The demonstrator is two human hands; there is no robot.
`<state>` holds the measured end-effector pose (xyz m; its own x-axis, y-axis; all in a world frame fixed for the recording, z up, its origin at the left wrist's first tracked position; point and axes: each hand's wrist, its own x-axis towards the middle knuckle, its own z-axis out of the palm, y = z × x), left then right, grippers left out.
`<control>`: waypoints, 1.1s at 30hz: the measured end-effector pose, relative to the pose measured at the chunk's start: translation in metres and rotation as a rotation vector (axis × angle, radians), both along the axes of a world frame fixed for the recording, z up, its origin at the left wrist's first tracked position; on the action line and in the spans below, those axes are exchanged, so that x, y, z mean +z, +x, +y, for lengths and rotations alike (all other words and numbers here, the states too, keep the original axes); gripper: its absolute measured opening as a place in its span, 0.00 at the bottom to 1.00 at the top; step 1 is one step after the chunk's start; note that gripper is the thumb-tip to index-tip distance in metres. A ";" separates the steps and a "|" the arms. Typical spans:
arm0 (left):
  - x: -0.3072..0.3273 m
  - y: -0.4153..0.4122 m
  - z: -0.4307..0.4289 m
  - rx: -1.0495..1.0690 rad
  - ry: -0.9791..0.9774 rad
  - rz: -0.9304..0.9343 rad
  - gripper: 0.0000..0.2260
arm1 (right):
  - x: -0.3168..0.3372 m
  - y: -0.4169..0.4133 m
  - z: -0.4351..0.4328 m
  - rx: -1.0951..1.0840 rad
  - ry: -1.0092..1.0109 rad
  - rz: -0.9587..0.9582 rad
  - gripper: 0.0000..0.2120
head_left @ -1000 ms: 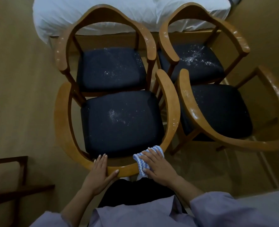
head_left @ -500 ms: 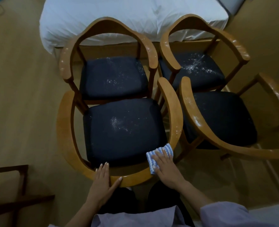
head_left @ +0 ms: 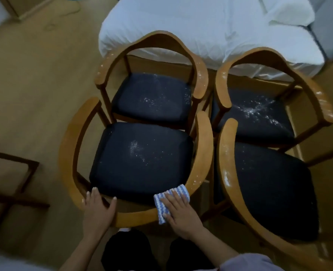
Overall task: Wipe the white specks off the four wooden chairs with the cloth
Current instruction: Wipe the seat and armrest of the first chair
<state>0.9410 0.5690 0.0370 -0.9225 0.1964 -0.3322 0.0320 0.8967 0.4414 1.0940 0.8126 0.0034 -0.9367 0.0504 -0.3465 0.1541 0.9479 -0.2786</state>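
Observation:
Four wooden armchairs with dark seats stand in a two-by-two block. The near left chair [head_left: 68,153] has white specks mid-seat and on its right arm. My right hand [head_left: 178,214] lies flat with straight fingers on a blue-and-white striped cloth [head_left: 164,200], pressing it onto that chair's curved back rail at the right. My left hand [head_left: 98,210] rests open on the same rail further left. The far left chair [head_left: 152,39], far right chair [head_left: 275,55] and near right chair [head_left: 226,163] also carry specks on seats and rails.
A bed with white sheets [head_left: 200,26] stands right behind the far chairs. Another dark wooden chair frame [head_left: 11,182] is at the left edge. Tan floor [head_left: 40,75] spreads to the left of the chairs. My dark trouser legs [head_left: 126,251] are just below the rail.
The cloth under my right hand slid right along the near left chair's rail towards its arm. My view tilted up, showing more of the bed. My left hand stayed on the rail.

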 end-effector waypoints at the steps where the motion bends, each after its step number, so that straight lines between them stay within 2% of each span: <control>1: 0.000 0.003 0.003 0.019 -0.006 0.023 0.34 | -0.003 0.000 0.015 0.033 0.046 -0.008 0.25; 5: 0.003 0.012 0.011 0.043 -0.039 0.091 0.34 | -0.011 -0.005 0.060 0.179 0.136 0.023 0.25; 8: 0.004 0.017 0.012 0.061 -0.049 0.090 0.33 | -0.011 -0.005 0.068 0.206 0.150 0.028 0.25; 15: 0.011 0.022 0.017 0.126 -0.029 0.078 0.32 | -0.002 0.005 0.036 0.210 0.040 -0.056 0.27; 21: 0.009 0.026 0.018 0.166 0.016 0.095 0.31 | -0.010 0.002 0.063 0.313 0.032 -0.005 0.25; 28: 0.002 0.026 0.019 0.197 -0.005 0.144 0.30 | -0.007 -0.018 0.114 0.235 0.088 0.101 0.25; 33: 0.001 0.024 0.020 0.179 -0.049 0.148 0.29 | -0.004 -0.055 0.145 0.049 0.103 0.090 0.30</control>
